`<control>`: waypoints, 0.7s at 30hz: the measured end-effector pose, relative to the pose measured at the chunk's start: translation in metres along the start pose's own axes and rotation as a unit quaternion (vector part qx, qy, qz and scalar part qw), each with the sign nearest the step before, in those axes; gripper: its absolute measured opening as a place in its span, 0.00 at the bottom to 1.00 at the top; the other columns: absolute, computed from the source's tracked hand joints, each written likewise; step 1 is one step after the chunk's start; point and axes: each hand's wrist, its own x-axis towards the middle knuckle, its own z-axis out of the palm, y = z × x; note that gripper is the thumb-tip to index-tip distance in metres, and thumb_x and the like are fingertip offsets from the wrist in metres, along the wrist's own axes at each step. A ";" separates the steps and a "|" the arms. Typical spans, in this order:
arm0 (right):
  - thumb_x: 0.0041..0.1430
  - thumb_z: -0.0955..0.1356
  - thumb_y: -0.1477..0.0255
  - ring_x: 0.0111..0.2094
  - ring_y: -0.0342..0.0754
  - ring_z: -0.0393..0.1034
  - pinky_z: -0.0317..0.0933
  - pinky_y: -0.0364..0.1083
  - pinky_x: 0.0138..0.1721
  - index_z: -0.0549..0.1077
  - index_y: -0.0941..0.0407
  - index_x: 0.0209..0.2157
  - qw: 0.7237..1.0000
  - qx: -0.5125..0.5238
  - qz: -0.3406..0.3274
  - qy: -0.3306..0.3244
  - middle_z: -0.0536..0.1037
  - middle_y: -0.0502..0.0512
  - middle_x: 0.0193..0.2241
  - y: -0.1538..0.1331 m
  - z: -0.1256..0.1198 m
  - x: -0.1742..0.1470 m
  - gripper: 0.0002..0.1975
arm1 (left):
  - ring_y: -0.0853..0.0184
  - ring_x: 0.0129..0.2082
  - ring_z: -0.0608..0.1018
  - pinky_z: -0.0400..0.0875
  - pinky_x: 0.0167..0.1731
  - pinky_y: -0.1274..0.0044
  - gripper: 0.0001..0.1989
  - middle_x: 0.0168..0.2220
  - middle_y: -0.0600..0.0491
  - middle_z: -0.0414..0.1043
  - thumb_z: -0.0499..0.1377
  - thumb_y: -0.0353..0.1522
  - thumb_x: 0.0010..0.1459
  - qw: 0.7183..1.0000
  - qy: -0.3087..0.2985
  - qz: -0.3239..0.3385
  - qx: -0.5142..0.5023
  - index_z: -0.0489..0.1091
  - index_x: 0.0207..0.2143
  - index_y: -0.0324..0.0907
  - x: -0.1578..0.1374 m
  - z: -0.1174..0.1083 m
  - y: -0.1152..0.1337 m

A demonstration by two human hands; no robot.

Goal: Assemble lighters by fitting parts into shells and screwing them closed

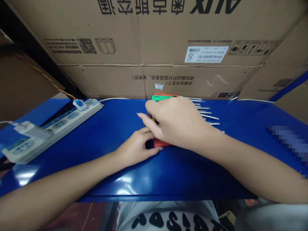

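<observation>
Several screwdrivers lie side by side on the blue shelf, handles to the left and metal shafts (pixel 204 112) to the right. At the far end of the row show an orange handle (pixel 166 94) and a green handle (pixel 160 98); a red handle (pixel 162 143) is nearest me. My right hand (pixel 178 120) lies over the middle of the row with its fingers curled, hiding most handles and whatever it grips. At the handle ends is my left hand (pixel 138 142), thumb stretched along the red handle and apart from its other fingers, whose tips pass under my right hand.
A large cardboard box (pixel 120 80) stands along the back of the blue shelf (pixel 115 183). To the left lies a white power strip (pixel 69 123) with a charger (pixel 33 130) and a plug (pixel 80 104) in it. A pixelated patch covers something at the right.
</observation>
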 end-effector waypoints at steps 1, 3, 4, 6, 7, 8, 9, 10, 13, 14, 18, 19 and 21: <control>0.72 0.59 0.67 0.26 0.49 0.70 0.43 0.46 0.26 0.73 0.59 0.37 0.999 0.020 -0.024 -0.020 0.77 0.56 0.26 0.002 -0.003 0.000 0.15 | 0.57 0.49 0.80 0.77 0.51 0.66 0.14 0.48 0.49 0.80 0.67 0.28 0.56 1.000 0.005 -0.002 0.001 0.76 0.46 0.42 0.000 0.001 0.000; 0.71 0.58 0.72 0.30 0.49 0.71 0.48 0.46 0.27 0.71 0.59 0.43 0.992 0.073 -0.087 -0.062 0.79 0.57 0.32 0.006 -0.009 -0.001 0.12 | 0.57 0.48 0.81 0.77 0.50 0.66 0.13 0.47 0.48 0.80 0.66 0.29 0.57 1.000 0.012 -0.005 0.006 0.76 0.46 0.41 -0.001 0.002 -0.001; 0.70 0.58 0.74 0.32 0.49 0.72 0.50 0.45 0.28 0.70 0.59 0.46 0.986 0.095 -0.114 -0.077 0.79 0.58 0.36 0.007 -0.011 -0.001 0.12 | 0.57 0.47 0.81 0.77 0.50 0.66 0.12 0.47 0.48 0.79 0.66 0.30 0.57 1.000 0.013 -0.006 0.010 0.76 0.45 0.41 -0.001 0.002 -0.001; 0.69 0.58 0.74 0.35 0.49 0.72 0.53 0.45 0.30 0.68 0.60 0.50 0.982 0.108 -0.136 -0.078 0.79 0.61 0.40 0.009 -0.014 -0.002 0.13 | 0.56 0.47 0.81 0.77 0.50 0.65 0.11 0.46 0.47 0.79 0.65 0.32 0.59 1.000 0.011 -0.004 0.017 0.76 0.44 0.41 -0.002 0.003 -0.002; 0.70 0.58 0.71 0.36 0.50 0.72 0.53 0.45 0.30 0.67 0.61 0.50 0.985 0.097 -0.126 -0.070 0.79 0.62 0.40 0.009 -0.014 -0.002 0.13 | 0.56 0.47 0.81 0.77 0.50 0.64 0.11 0.46 0.47 0.79 0.64 0.32 0.59 1.000 0.009 -0.004 0.023 0.76 0.45 0.41 -0.002 0.002 -0.002; 0.71 0.58 0.68 0.36 0.52 0.72 0.53 0.45 0.30 0.67 0.62 0.50 0.989 0.079 -0.108 -0.060 0.79 0.63 0.39 0.010 -0.012 -0.001 0.15 | 0.55 0.48 0.81 0.77 0.50 0.63 0.12 0.47 0.46 0.79 0.64 0.33 0.60 1.000 0.005 -0.005 0.028 0.75 0.47 0.41 -0.002 0.002 -0.002; 0.72 0.58 0.64 0.35 0.52 0.72 0.52 0.45 0.30 0.68 0.62 0.49 0.993 0.061 -0.091 -0.051 0.79 0.62 0.37 0.010 -0.010 0.000 0.17 | 0.55 0.48 0.81 0.77 0.50 0.63 0.13 0.48 0.46 0.79 0.64 0.33 0.60 0.999 0.000 -0.003 0.033 0.75 0.48 0.41 -0.002 0.001 -0.003; 0.72 0.58 0.61 0.34 0.52 0.72 0.51 0.45 0.29 0.69 0.62 0.48 0.995 0.049 -0.081 -0.045 0.78 0.62 0.34 0.010 -0.008 0.001 0.19 | 0.55 0.49 0.80 0.77 0.51 0.63 0.14 0.49 0.46 0.79 0.64 0.32 0.60 0.999 -0.003 0.002 0.036 0.75 0.49 0.41 -0.002 0.001 -0.003; 0.73 0.57 0.66 0.34 0.50 0.71 0.51 0.45 0.30 0.68 0.60 0.47 0.990 0.069 -0.112 -0.051 0.78 0.59 0.34 0.015 -0.002 0.004 0.15 | 0.55 0.51 0.80 0.77 0.52 0.64 0.15 0.51 0.47 0.78 0.66 0.31 0.59 0.999 0.000 0.025 0.032 0.75 0.49 0.42 -0.002 0.001 -0.003; 0.72 0.58 0.69 0.36 0.50 0.71 0.53 0.45 0.31 0.68 0.60 0.48 0.987 0.083 -0.130 -0.051 0.78 0.59 0.38 0.017 -0.001 0.004 0.13 | 0.56 0.50 0.80 0.77 0.51 0.65 0.14 0.51 0.47 0.78 0.66 0.31 0.59 0.999 0.005 0.029 0.029 0.76 0.48 0.42 -0.002 0.001 -0.003; 0.71 0.59 0.66 0.39 0.52 0.71 0.56 0.46 0.34 0.67 0.62 0.50 0.986 0.092 -0.128 -0.049 0.78 0.63 0.41 0.024 0.000 0.006 0.15 | 0.56 0.47 0.81 0.78 0.49 0.64 0.14 0.47 0.47 0.79 0.66 0.32 0.60 0.999 0.001 0.025 0.044 0.75 0.49 0.41 -0.003 0.001 -0.004; 0.72 0.58 0.64 0.38 0.52 0.71 0.56 0.46 0.33 0.68 0.62 0.49 0.988 0.085 -0.119 -0.055 0.78 0.62 0.39 0.025 -0.001 0.007 0.17 | 0.56 0.48 0.81 0.77 0.49 0.64 0.15 0.48 0.46 0.79 0.65 0.33 0.60 0.998 -0.006 0.025 0.052 0.75 0.50 0.41 -0.003 0.001 -0.004; 0.72 0.58 0.65 0.35 0.51 0.70 0.55 0.46 0.33 0.68 0.61 0.49 0.985 0.092 -0.124 -0.072 0.78 0.59 0.36 0.027 -0.001 0.008 0.16 | 0.56 0.48 0.81 0.77 0.49 0.64 0.14 0.48 0.46 0.79 0.65 0.33 0.61 0.998 -0.015 0.031 0.059 0.75 0.49 0.41 -0.002 0.000 -0.004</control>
